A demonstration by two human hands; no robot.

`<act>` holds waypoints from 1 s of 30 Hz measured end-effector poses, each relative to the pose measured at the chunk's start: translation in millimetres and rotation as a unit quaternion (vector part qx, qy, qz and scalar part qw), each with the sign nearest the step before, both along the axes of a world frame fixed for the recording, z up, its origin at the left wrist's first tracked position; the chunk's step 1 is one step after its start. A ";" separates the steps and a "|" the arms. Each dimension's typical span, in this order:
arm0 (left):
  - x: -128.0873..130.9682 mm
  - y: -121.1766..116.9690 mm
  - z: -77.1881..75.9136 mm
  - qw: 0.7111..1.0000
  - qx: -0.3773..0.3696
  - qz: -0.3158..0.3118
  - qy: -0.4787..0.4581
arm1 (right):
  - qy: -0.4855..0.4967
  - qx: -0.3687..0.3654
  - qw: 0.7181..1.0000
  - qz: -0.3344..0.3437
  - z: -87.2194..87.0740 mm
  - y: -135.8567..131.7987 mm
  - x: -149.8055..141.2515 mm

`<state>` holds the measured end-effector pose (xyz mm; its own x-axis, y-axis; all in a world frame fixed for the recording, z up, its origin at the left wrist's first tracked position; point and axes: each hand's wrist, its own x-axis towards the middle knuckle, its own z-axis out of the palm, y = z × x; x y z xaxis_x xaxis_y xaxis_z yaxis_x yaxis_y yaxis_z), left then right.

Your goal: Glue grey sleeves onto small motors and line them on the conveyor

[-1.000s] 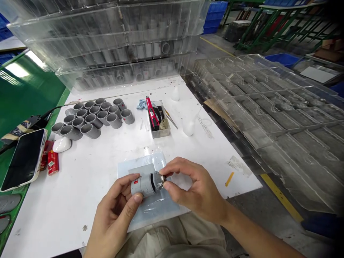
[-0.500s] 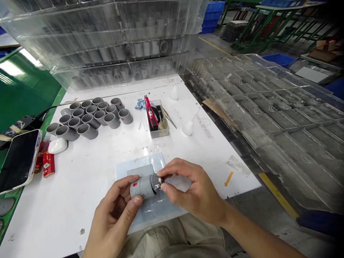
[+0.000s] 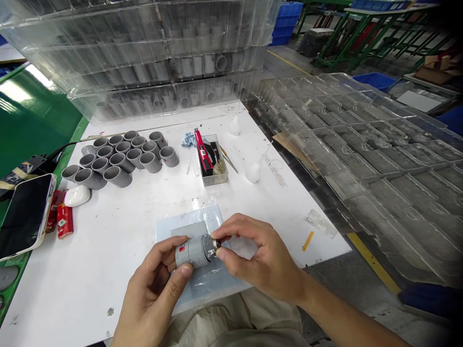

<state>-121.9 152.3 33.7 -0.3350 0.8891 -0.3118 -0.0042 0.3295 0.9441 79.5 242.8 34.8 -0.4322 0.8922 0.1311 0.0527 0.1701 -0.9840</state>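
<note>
1. Left hand (image 3: 150, 284): clenched around the body of the grey cylinder (image 3: 190, 251), with the fingers behind it and the thumb under its near side.
2. Right hand (image 3: 262, 255): grasping, with thumb and fingertips (image 3: 220, 255) pinched on the metal tip (image 3: 217, 244) at the cylinder's right end.
3. Grey cylinder: held in both hands above the clear sheet, with a small red mark on its body. Its long axis runs nearly level across the view, rising slightly to the right, so the metal tip points toward the right hand. The left hand is nearer the plain end. Whether it touches the sheet cannot be told.
4. Clear sheet (image 3: 202, 282): lies on the white table (image 3: 97, 260), just beyond the person's lap.
5. Grey sleeves (image 3: 119, 161): a cluster standing on the table, well beyond the hands.
6. Clear box (image 3: 215, 179): holds a red tool (image 3: 202, 152), beside a blue cloth (image 3: 190, 140).
7. Phone (image 3: 25, 217): lies at the table's left edge, near a red packet (image 3: 65, 220) and a white mouse (image 3: 77, 195).
8. Clear trays: a stack (image 3: 137, 62) beyond the table, and a layer (image 3: 365, 164) to its right, both holding rows of grey shapes or hollows.
9. Blue crates (image 3: 287, 14): stacked farthest off, near green racks (image 3: 361, 33).
</note>
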 end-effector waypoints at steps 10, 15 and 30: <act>0.4 0.1 0.9 1.000 0.010 0.003 -0.001 | 0.006 -0.006 1.000 0.010 -0.6 0.4 0.5; -3.6 0.8 -1.3 1.000 0.019 0.003 -0.007 | -0.003 -0.026 0.999 0.041 -4.9 0.2 1.2; -8.3 -5.8 -11.5 0.998 0.052 -0.031 -0.030 | -0.044 0.192 0.979 0.044 -6.2 -6.7 12.0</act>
<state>-130.2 146.5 22.2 -0.2612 0.9365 -0.2342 -0.0445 0.2307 0.9720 91.5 236.2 28.6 -0.5303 0.7433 0.4078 0.1029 0.5339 -0.8393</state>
